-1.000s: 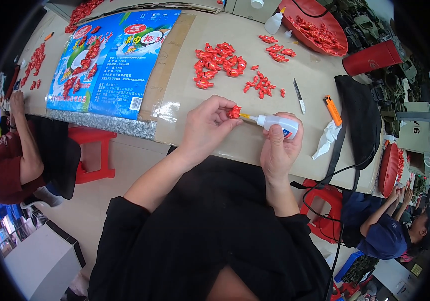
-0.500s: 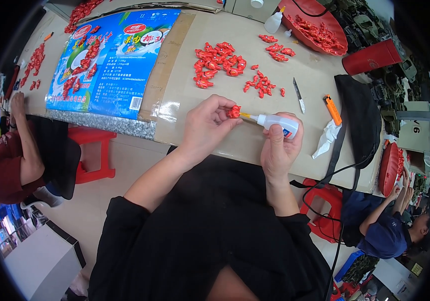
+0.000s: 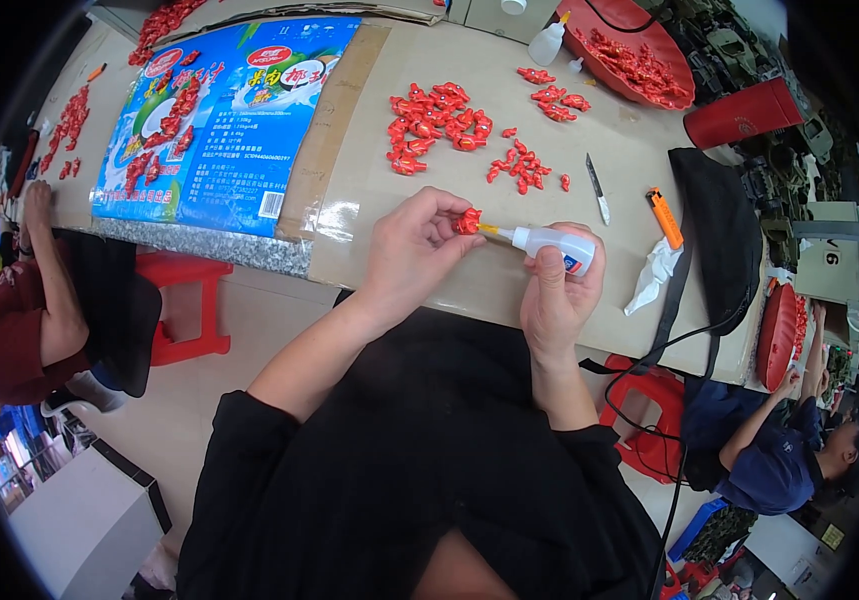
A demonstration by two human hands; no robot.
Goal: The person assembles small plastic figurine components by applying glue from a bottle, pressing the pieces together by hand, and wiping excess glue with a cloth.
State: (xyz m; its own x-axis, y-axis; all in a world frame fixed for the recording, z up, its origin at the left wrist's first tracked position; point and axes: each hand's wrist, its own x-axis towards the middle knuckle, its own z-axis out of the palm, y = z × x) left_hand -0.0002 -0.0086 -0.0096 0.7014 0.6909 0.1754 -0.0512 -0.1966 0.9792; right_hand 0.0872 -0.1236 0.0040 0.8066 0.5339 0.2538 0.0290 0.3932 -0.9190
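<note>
Between the thumb and fingers of my left hand (image 3: 417, 250) is a small red figurine part (image 3: 467, 222). My right hand (image 3: 561, 290) is wrapped round a translucent white glue bottle (image 3: 547, 247), held on its side with the thumb on top. Its thin yellow nozzle (image 3: 490, 230) points left, with the tip at the red part; whether it touches cannot be made out. Beyond my hands lies a pile of larger red figurine pieces (image 3: 434, 125). Right of that pile is a cluster of smaller red pieces (image 3: 519, 167).
A craft knife (image 3: 598, 190), orange lighter (image 3: 664, 218) and crumpled white tissue (image 3: 655, 277) lie to the right, beside a black bag (image 3: 714, 235). At the back are a red bowl of pieces (image 3: 639, 75), a second bottle (image 3: 547, 42) and a red cup (image 3: 744, 113). People sit at both sides.
My hands, the red part and the glue bottle hold almost the same place. At the far right, the other person's arms have shifted a little near the red bowl.
</note>
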